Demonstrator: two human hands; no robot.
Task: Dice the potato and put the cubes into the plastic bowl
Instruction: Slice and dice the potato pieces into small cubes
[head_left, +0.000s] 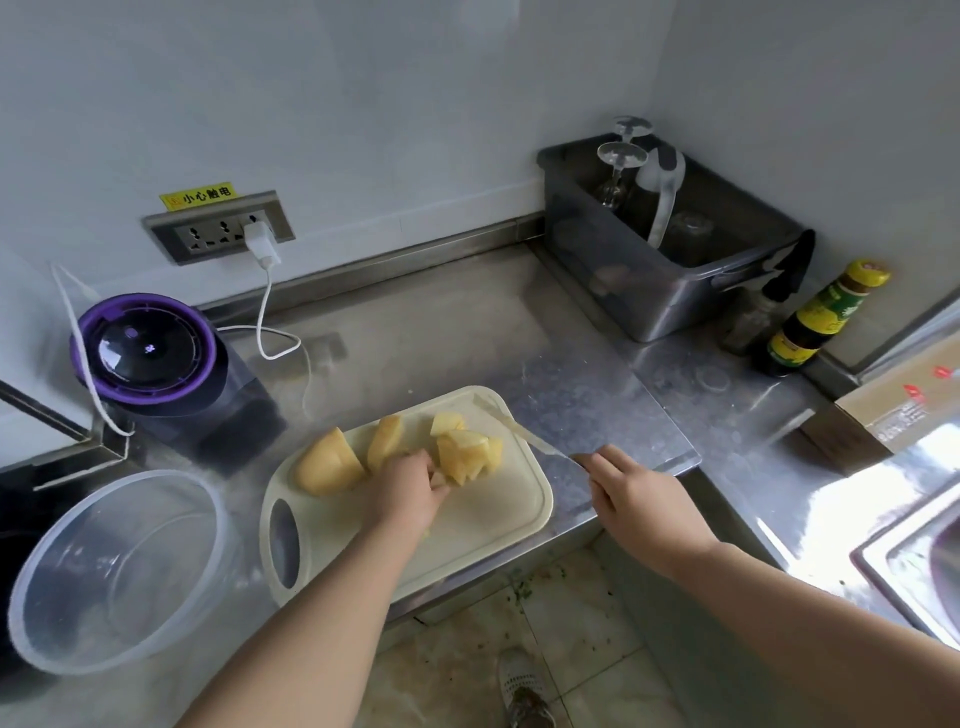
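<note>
A cream cutting board (483, 519) lies on the steel counter. On it are a large potato chunk (327, 462), a slice (385, 439) standing beside it, and a heap of cut potato pieces (467, 449). My left hand (408, 488) reaches over the board, fingers curled on pieces at the near edge of the heap. My right hand (626, 486) grips the handle of a knife (524, 439); its pale blade points up-left over the board's right edge, just right of the heap. A clear plastic bowl (117, 569) stands left of the board with nothing in it.
A purple-lidded appliance (150, 353) sits behind the bowl, its white cable running to a wall socket (223, 231). A grey bin with glasses (670, 249) fills the back right corner, a sauce bottle (821, 317) beside it. A cardboard box (893, 410) and a sink (914, 561) lie right.
</note>
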